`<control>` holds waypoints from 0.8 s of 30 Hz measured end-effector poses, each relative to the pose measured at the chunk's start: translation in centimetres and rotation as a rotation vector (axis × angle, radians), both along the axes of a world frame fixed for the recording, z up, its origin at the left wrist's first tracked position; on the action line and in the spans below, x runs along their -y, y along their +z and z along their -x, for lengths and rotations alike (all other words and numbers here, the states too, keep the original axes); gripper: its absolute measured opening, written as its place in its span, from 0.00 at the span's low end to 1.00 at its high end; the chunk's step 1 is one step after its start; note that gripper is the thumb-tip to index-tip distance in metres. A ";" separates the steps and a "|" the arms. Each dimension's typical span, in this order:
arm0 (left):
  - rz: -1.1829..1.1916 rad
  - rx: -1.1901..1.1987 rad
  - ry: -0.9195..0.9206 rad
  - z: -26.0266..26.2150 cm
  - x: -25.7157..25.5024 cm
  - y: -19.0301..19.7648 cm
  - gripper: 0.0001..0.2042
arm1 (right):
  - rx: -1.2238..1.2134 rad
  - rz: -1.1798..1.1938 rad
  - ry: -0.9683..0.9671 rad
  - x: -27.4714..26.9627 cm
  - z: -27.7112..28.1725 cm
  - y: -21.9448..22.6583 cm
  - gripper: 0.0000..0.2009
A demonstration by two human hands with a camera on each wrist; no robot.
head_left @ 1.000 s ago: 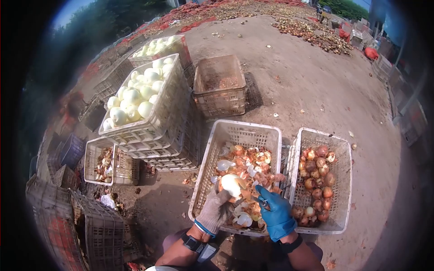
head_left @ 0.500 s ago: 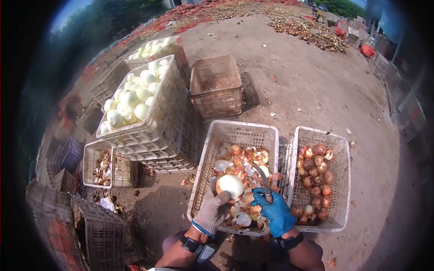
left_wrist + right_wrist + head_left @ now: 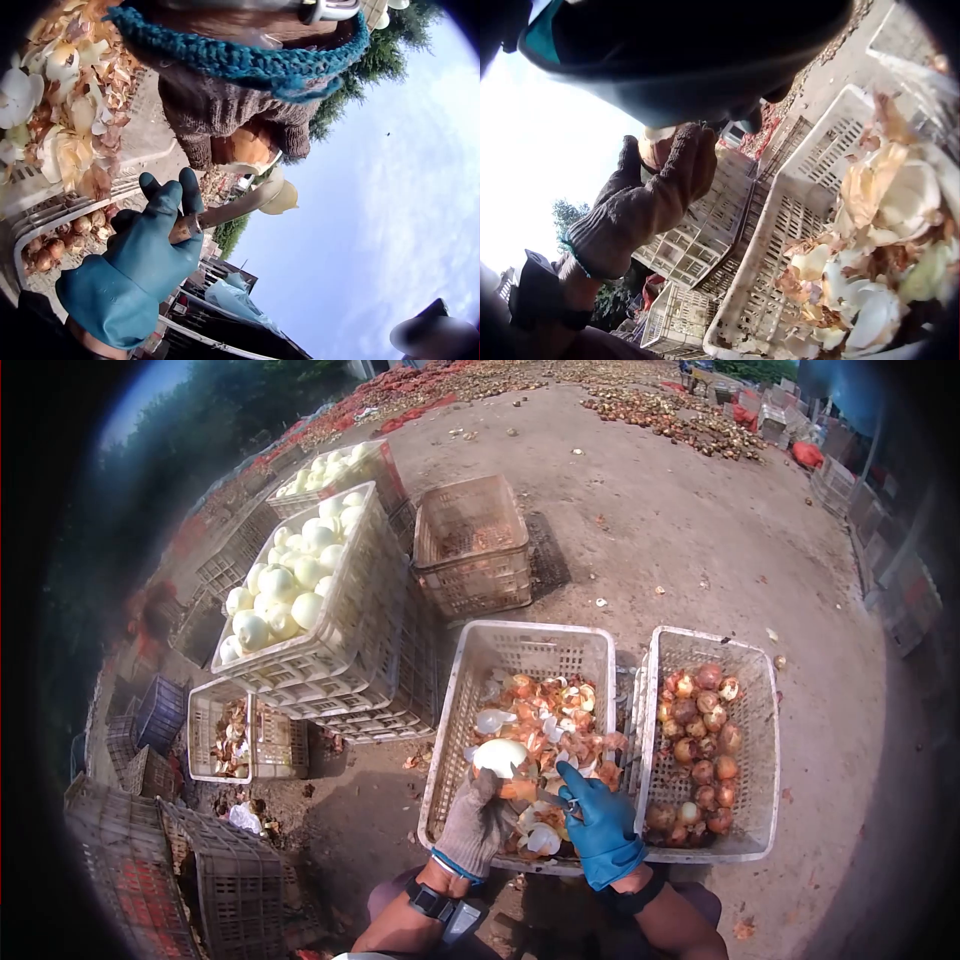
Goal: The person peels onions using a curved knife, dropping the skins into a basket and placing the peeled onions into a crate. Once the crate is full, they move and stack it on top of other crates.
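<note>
In a knitted glove, my left hand (image 3: 468,830) grips a partly peeled onion (image 3: 500,757) over a crate (image 3: 535,650) of onion skins (image 3: 550,710). The onion's upper side is bare white, and brown skin (image 3: 251,144) still covers part of it in the left wrist view. My right hand (image 3: 602,828), in a blue rubber glove, holds a knife with a curved blade (image 3: 244,206) by its handle. The blade reaches close to the onion's lower edge, with a pale flap of peel (image 3: 281,199) near its tip. My right glove hides part of the knife in the head view.
Right of the skins, a second crate (image 3: 700,645) holds unpeeled onions (image 3: 710,730). Stacked crates (image 3: 350,650) at the left carry peeled white onions (image 3: 280,585) on top. Another crate (image 3: 475,575) stands behind, and more crates (image 3: 235,880) crowd the near left.
Half a second ago the knife pointed up and away from the onion; now its blade is back against the onion's side. The onion has tilted in my left hand.
</note>
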State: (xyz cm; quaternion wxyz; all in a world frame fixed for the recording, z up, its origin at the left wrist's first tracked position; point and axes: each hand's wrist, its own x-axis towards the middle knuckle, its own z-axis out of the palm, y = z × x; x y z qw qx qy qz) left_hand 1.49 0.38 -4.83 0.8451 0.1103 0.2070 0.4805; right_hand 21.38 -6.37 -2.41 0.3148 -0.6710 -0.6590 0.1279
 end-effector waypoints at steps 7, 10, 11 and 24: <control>0.067 0.032 -0.021 0.1 -0.1 0.1 0.26 | 0.079 0.102 -0.010 -0.4 -0.1 0.7 0.31; 0.074 -0.022 -0.002 -0.8 0.2 2.1 0.26 | 0.091 0.132 -0.078 -0.5 -0.4 0.2 0.28; 0.083 -0.041 0.016 -1.1 0.5 3.3 0.25 | 0.014 0.094 -0.112 -0.5 -0.4 -1.1 0.25; -0.092 -0.195 -0.033 -0.9 0.4 4.6 0.26 | -0.638 0.066 -0.080 0.1 0.0 -1.0 0.16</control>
